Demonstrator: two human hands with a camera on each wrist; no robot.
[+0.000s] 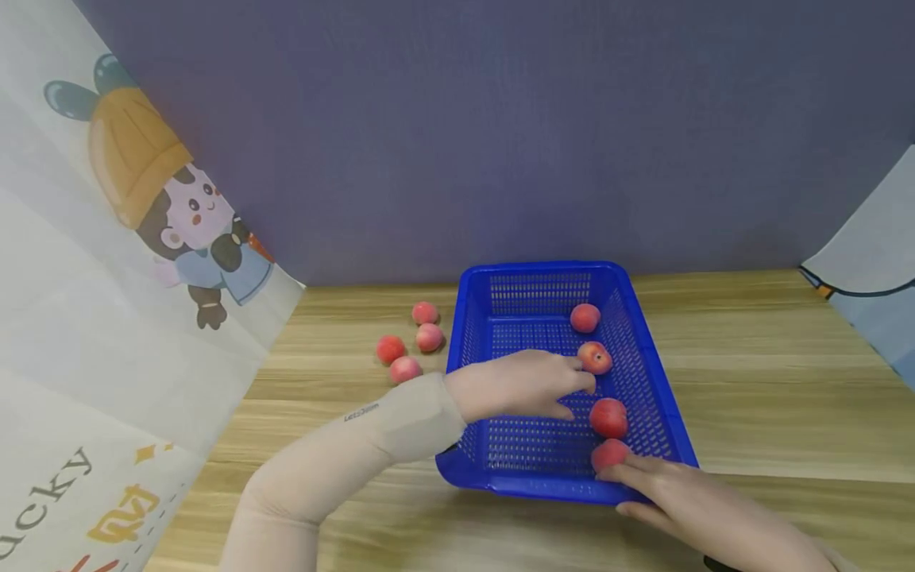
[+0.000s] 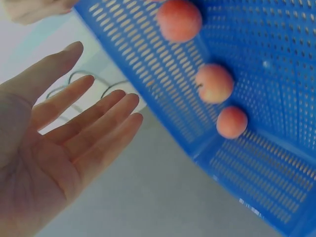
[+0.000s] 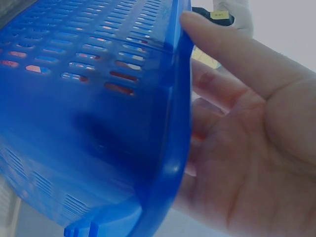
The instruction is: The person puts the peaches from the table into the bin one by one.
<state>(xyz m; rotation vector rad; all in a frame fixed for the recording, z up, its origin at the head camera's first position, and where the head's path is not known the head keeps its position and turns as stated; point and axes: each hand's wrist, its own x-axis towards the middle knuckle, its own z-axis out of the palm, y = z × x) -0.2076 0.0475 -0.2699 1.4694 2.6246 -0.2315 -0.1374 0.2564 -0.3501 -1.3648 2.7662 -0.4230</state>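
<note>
A: Entry one, container?
B: Blue basket (image 1: 550, 488), perforated, on the wooden desk (image 1: 750, 357). Contents: four peaches (image 1: 608, 418), in a rough row along the right wall.

A: Entry two, loose stock?
B: Four desk peaches (image 1: 405, 369), clustered to the left of the basket, outside it.

A: Left hand (image 1: 536, 385)?
B: Over the basket; palm spread, fingers loosely extended, holding nothing. Fingertips beside the second peach from the far end; contact cannot be told.

A: Right hand (image 1: 679, 488)?
B: At the near right corner; thumb outside, fingers inside, gripping the rim. Nearest peach just by the fingertips; whether touched, cannot tell.

A: Step in hand?
B: Judged: filling the basket or arranging its row; half the visible stock is inside.

A: Next move?
B: Probably calls for the left hand to lift clear, cross to the cluster and pinch one peach, the right steadying the rim.
</note>
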